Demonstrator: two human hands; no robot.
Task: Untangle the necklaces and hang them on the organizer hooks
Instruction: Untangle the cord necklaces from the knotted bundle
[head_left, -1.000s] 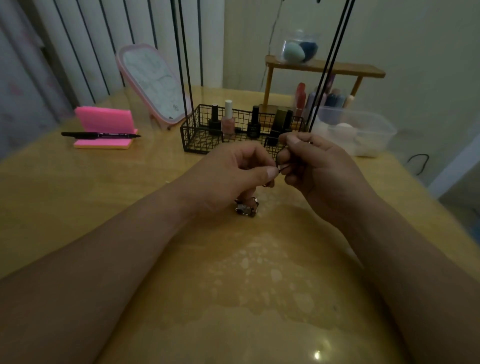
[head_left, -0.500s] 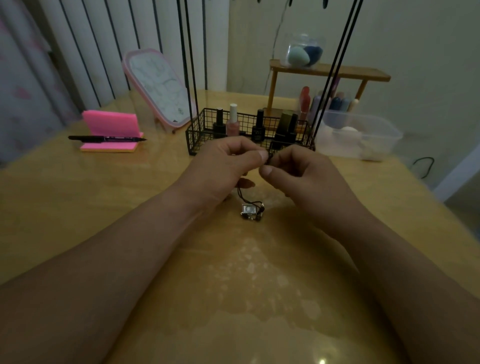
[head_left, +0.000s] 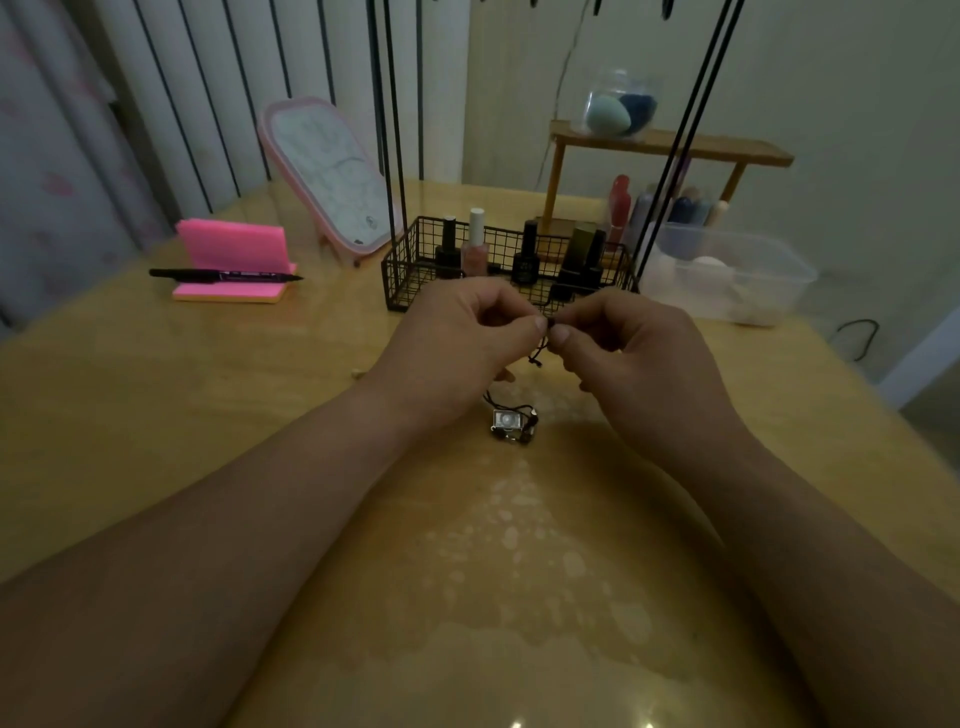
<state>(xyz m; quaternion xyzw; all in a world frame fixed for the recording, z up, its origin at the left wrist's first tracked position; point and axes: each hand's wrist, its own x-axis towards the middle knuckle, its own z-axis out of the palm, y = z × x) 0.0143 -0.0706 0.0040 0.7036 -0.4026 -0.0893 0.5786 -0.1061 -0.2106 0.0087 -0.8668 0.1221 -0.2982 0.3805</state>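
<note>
A thin black necklace cord (head_left: 540, 353) is pinched between my left hand (head_left: 457, 343) and my right hand (head_left: 634, 353), thumbs and forefingers meeting just above the table. The cord trails down to a small square silver pendant (head_left: 506, 422) lying on the wooden table (head_left: 156, 415) in a little tangle of cord and beads. The black wire organizer (head_left: 410, 270) stands just behind my hands, its tall thin rods (head_left: 387, 104) rising out of the top of the frame. Dark hook tips show at the top edge.
Nail polish bottles (head_left: 475, 244) stand in the organizer's basket. A pink-framed mirror (head_left: 327, 176) leans at the back left, beside a pink sticky-note pad (head_left: 234, 260) with a black pen (head_left: 223, 274). A clear plastic box (head_left: 727, 275) and a wooden shelf (head_left: 670, 145) are at the back right.
Both hands have kept pinching the cord and have shifted slightly, fingertips now close together. The pendant has settled on the table below the hands.
</note>
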